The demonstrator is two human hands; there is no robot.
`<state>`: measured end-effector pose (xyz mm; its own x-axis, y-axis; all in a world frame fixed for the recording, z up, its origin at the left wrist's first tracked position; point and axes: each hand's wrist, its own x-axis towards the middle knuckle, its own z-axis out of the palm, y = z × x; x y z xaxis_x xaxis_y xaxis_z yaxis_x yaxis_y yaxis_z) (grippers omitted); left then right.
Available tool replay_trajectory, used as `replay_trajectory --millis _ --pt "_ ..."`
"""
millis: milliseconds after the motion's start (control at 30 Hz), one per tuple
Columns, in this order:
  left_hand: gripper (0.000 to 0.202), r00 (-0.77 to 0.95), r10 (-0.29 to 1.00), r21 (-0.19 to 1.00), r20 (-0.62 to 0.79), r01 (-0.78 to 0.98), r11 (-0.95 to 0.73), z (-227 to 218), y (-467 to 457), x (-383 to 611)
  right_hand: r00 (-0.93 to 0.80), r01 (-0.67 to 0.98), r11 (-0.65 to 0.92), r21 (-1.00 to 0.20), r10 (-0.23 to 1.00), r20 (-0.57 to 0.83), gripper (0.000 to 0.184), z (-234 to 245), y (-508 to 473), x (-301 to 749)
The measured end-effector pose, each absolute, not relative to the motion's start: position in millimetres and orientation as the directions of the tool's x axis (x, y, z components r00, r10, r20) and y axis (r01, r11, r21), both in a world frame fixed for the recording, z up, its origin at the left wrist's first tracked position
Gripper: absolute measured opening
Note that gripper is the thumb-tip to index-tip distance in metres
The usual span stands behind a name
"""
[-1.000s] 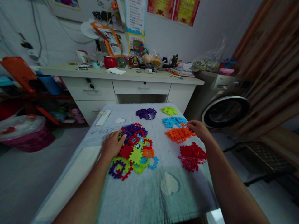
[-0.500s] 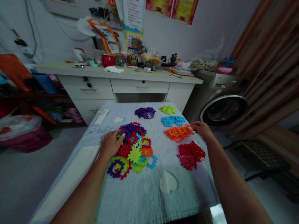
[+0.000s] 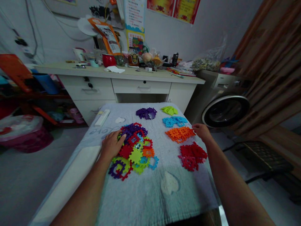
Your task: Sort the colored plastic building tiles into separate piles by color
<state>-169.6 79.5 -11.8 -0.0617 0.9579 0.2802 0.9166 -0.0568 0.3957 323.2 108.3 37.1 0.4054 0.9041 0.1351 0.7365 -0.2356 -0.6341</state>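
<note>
My left hand (image 3: 113,145) lies against the left side of a mixed heap of interlocking plastic pieces (image 3: 136,153), thumb apart from the fingers; some fingertips are hidden. The heap has purple, red, green, orange and blue pieces, some solid and some frame-shaped. At the right end of a group of orange pieces (image 3: 180,135), my right hand (image 3: 201,131) is closed with its fingertips together. Whatever it may hold is hidden. Around it lie blue pieces (image 3: 174,121), red pieces (image 3: 192,156) and light green pieces (image 3: 169,110). Purple pieces (image 3: 146,113) form another group farther back.
A grey-blue cloth (image 3: 141,197) covers the table. A white bar-shaped object (image 3: 102,118) lies at its back left. Behind stands a cluttered white desk (image 3: 141,86), with a washing machine (image 3: 223,97) to its right. A black-framed seat (image 3: 263,153) is at right.
My right hand has shifted slightly left and up beside the orange pieces, its fingers more tucked in. My left hand stays on the heap.
</note>
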Motion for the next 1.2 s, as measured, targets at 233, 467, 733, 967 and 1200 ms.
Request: replay_trajectory --millis 233,467,733,967,1200 --pt "0.048 -0.061 0.954 0.402 0.293 0.913 -0.065 -11.6 79.0 -169.2 0.368 0.837 -0.201 -0.509 0.895 0.253 0.019 57.1 100.5 305.7" --pt "0.05 -0.066 0.955 0.416 0.289 0.907 -0.063 -16.1 81.0 -171.1 0.018 0.815 0.123 -0.566 0.971 0.238 0.023 70.5 83.8 208.6" --pt "0.05 -0.079 0.96 0.437 0.27 0.898 -0.049 -12.3 78.0 -169.6 -0.308 0.815 0.29 -0.502 0.95 0.048 0.024 49.6 87.9 103.5" --pt "0.048 -0.083 0.96 0.431 0.268 0.901 -0.043 -11.1 77.3 -168.8 -0.151 0.8 0.139 -0.584 0.988 0.03 0.036 26.5 108.3 74.0" --pt "0.045 -0.081 0.953 0.425 0.293 0.904 -0.054 -11.2 77.1 -168.3 -0.093 0.617 0.175 -0.767 0.984 0.15 0.035 -4.6 113.4 72.9"
